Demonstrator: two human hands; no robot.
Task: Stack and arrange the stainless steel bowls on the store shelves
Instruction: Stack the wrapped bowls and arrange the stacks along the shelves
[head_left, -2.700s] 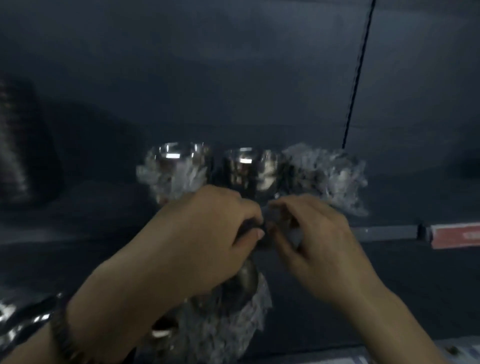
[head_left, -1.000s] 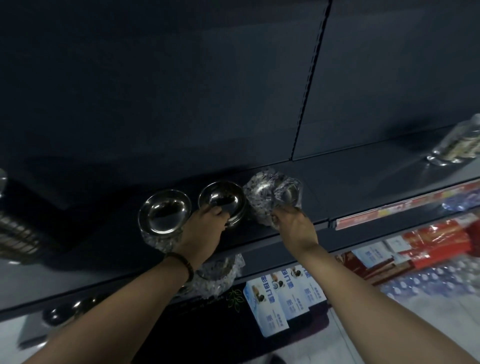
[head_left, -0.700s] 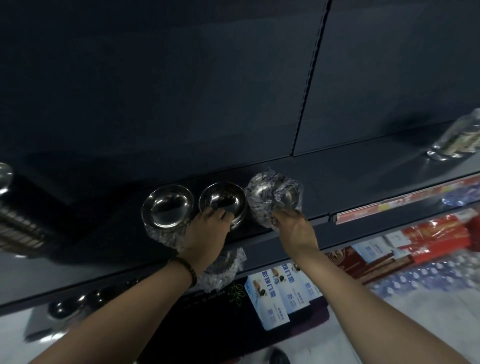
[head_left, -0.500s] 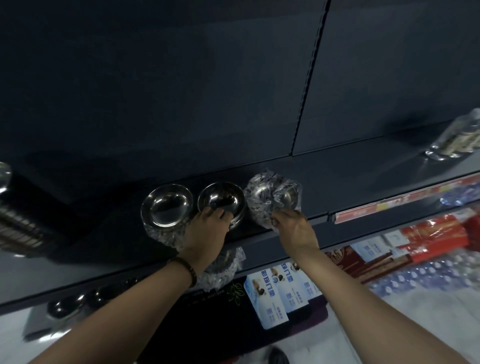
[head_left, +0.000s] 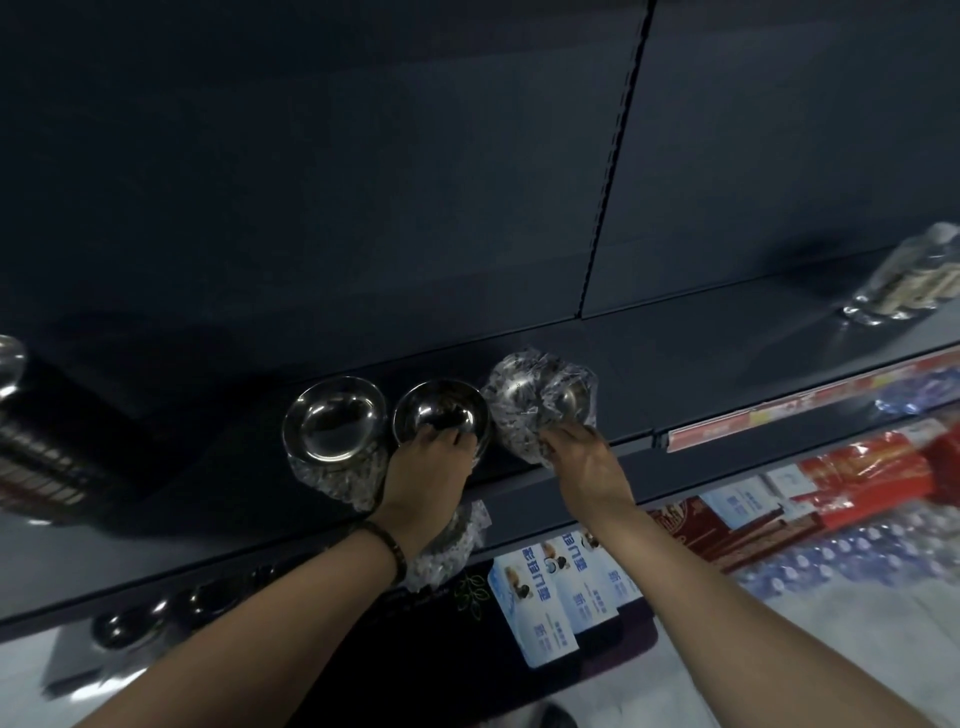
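Three stainless steel bowls stand in a row on the dark shelf (head_left: 701, 358). The left bowl (head_left: 332, 421) sits in crumpled clear plastic. My left hand (head_left: 428, 470) grips the near rim of the bare middle bowl (head_left: 441, 410), fingers hooked over the edge. The right bowl (head_left: 540, 402) is wrapped in printed plastic, and my right hand (head_left: 582, 457) pinches that wrap at its near side. A wad of plastic wrap (head_left: 447, 545) hangs under my left wrist.
A tall stack of steel bowls (head_left: 31, 462) stands at the far left of the shelf. A wrapped pack (head_left: 904, 280) lies at the far right. Below are small steel bowls (head_left: 171, 613), blue-white boxes (head_left: 561, 587) and red boxes (head_left: 852, 478).
Since the oldest frame the view pulled back and both hands moved from working the plastic together onto separate bowls. Over the last second the hands hardly moved.
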